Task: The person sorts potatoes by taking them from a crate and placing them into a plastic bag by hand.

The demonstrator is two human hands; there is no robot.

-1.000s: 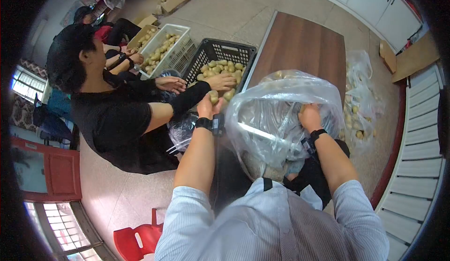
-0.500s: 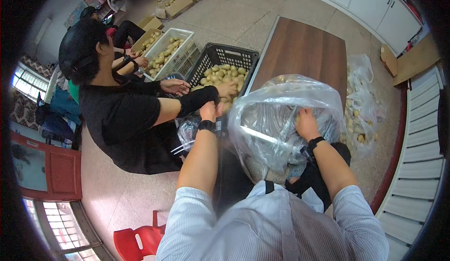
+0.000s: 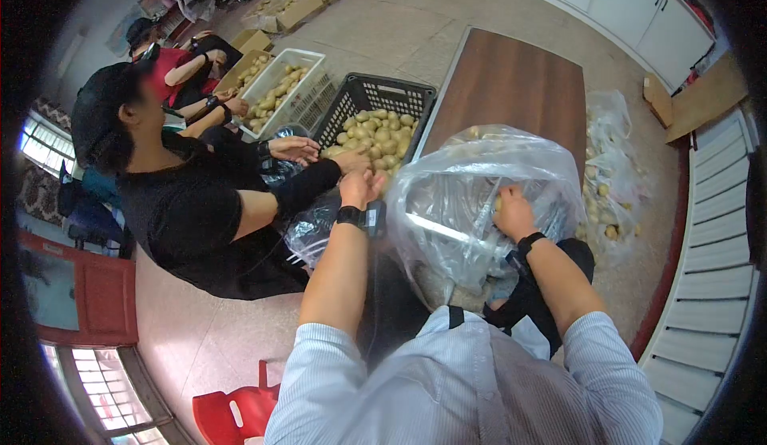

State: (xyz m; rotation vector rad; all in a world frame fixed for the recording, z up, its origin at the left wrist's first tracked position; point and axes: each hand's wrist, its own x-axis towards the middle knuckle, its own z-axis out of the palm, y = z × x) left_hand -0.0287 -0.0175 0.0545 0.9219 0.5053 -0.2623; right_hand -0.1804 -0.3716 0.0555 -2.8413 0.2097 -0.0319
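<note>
My left hand point(image 3: 361, 188) is at the near edge of the black crate point(image 3: 351, 85), its fingers partly curled; no potato shows clearly in it. Many potatoes point(image 3: 385, 135) lie in that crate. My right hand point(image 3: 513, 209) is closed on a potato point(image 3: 498, 203), only part of which shows, inside the mouth of a large clear plastic bag point(image 3: 447, 165). The bag stands open in front of me, against the near end of the brown table point(image 3: 511, 85). A co-worker's hand point(image 3: 350, 160) reaches over the crate's near left corner, close beside my left hand.
A co-worker in black point(image 3: 184, 205) sits at the left, with other people beyond. Past the black crate stands a white crate point(image 3: 311, 85) of potatoes. Bagged potatoes point(image 3: 611, 189) lie right of the table. A red chair point(image 3: 240, 409) is at the lower left.
The potato seen in my left hand a second ago no longer shows there. My right hand has shifted left and lower within the bag. The co-worker's hand has moved left over the crate.
</note>
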